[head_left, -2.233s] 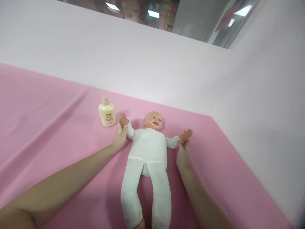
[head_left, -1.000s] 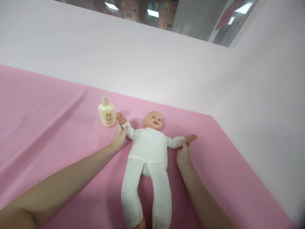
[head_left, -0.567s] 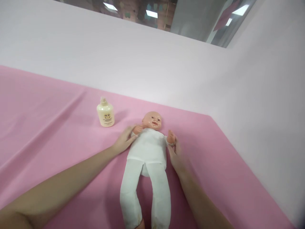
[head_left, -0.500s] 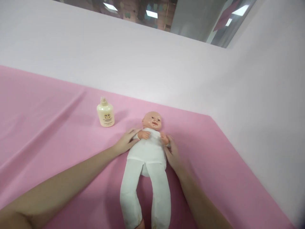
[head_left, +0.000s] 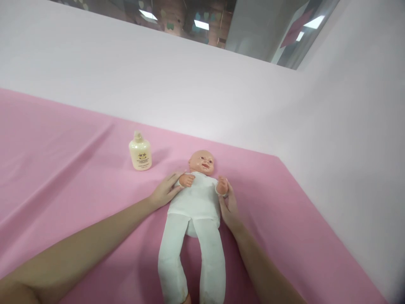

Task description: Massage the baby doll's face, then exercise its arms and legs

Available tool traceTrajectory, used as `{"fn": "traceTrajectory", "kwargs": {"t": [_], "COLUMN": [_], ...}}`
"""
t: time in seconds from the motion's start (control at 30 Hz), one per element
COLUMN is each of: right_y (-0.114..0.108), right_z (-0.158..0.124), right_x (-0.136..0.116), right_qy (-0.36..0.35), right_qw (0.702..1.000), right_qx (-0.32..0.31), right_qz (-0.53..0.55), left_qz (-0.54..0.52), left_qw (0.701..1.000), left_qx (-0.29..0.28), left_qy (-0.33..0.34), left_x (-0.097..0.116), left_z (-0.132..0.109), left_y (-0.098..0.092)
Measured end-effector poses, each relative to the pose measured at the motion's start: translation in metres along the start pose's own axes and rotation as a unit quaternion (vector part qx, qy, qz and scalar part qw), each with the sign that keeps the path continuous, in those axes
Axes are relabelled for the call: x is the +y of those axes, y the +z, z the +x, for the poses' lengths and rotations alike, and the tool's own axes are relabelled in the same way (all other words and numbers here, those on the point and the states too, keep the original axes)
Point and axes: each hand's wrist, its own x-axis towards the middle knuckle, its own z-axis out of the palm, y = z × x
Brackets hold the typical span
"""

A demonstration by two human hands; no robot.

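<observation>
A baby doll [head_left: 198,198] with a white cloth body lies on its back, its head toward the wall and its legs toward me. My left hand [head_left: 166,190] is closed round the doll's arm at the left, where a small plastic hand [head_left: 187,180] shows over the chest. At the right, my right hand [head_left: 230,207] grips the doll's other arm near its wrist; that small hand [head_left: 222,185] points upward. Parts of my fingers are hidden behind the doll's sleeves.
A cream-coloured pump bottle [head_left: 140,154] with a dark label stands upright to the left of the doll's head. Pink cloth [head_left: 79,169] with a long fold covers the surface. White walls [head_left: 177,84] rise behind and to the right, with a window [head_left: 253,33] above.
The doll's two arms have moved slightly outward, away from the chest, with my hands on them. The doll's right-side hand has turned upward. The bottle stays in place.
</observation>
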Motion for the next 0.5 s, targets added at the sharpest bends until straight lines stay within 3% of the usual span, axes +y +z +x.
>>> {"fn": "traceTrajectory", "kwargs": {"t": [0.2,0.5], "right_y": [0.002,-0.004], "right_z": [0.003,-0.004], "right_x": [0.001,0.027], "right_qy": [0.012,-0.018], "right_qw": [0.995,0.995], "right_qx": [0.087,0.102], "right_qz": [0.037,0.011], "left_qz": [-0.057,-0.115], "left_qw": [0.994,0.989], "left_qx": [0.089,0.089], "left_qy": [-0.022,-0.027], "left_x": [0.008,0.002], "left_z": [-0.001,-0.001], "left_y": [-0.003,0.001]}}
